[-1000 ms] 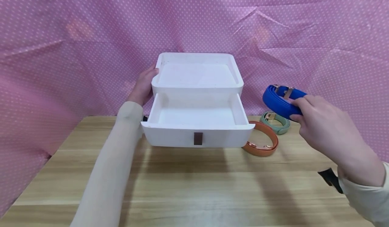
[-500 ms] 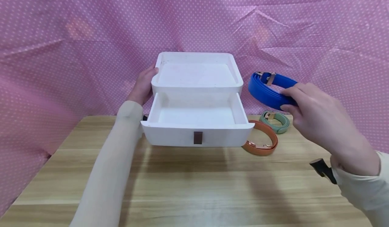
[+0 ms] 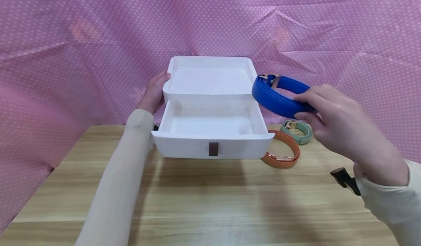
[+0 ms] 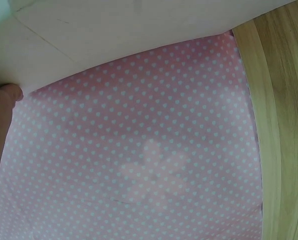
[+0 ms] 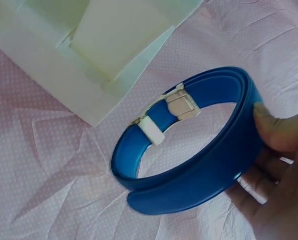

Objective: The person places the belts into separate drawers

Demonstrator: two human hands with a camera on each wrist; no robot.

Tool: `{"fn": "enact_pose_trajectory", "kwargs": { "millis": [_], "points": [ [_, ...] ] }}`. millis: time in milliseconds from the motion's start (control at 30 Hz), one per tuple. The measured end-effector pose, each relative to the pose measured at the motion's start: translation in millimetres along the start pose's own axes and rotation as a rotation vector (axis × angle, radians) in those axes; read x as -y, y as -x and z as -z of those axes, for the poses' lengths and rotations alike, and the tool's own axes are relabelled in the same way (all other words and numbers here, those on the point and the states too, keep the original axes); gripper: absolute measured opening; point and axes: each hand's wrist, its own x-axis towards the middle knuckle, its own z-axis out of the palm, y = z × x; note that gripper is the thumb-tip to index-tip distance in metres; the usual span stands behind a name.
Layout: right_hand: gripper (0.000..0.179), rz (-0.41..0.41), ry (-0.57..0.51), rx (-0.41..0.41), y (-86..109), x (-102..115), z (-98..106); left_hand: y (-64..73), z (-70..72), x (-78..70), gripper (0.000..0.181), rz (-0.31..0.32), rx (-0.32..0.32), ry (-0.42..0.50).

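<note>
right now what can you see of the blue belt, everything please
The blue belt is smooth and leather-like, wound in an open coil, one rounded end outermost. It has a shiny, metal-looking buckle with a pale band beside it. The right hand pinches it across from the buckle and holds it tilted in the air. In the head view it overlaps the right edge of the white box; the right wrist view shows them apart.
</note>
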Motion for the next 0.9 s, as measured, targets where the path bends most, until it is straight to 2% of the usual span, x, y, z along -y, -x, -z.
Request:
{"fn": "enact_pose_trajectory", "kwargs": {
  "millis": [133, 400, 500, 600, 700, 833, 900],
  "points": [
    [0.039, 0.094, -0.050, -0.034, -4.4, -0.3, -3.7, 1.3, 2.9, 0.6, 0.051, 0.011, -0.014, 0.013],
    [0.036, 0.230, -0.115, -0.015, -12.4, -3.7, -11.3, 0.7, 2.3, 0.3, 0.052, 0.011, -0.019, 0.028],
    [0.037, 0.254, -0.135, -0.010, -13.9, -4.0, -13.9, 0.5, 1.2, 0.4, 0.051, 0.014, -0.023, 0.014],
    [0.029, 0.269, -0.152, -0.003, -15.1, -3.5, -15.0, 0.7, 0.3, 0.1, 0.050, 0.021, -0.019, -0.008],
    [0.028, 0.286, -0.170, 0.000, -16.9, -1.5, -15.5, -0.2, -0.1, -0.2, 0.050, 0.021, -0.018, -0.008],
    [0.039, 0.306, -0.190, 0.008, -19.7, 1.7, -16.6, -1.0, -1.2, -1.3, 0.051, 0.018, -0.017, 0.001],
    [0.030, 0.320, -0.204, 0.004, -21.2, 2.6, -18.7, -1.3, -1.6, -2.0, 0.051, 0.020, -0.016, -0.001]
  ]
}}
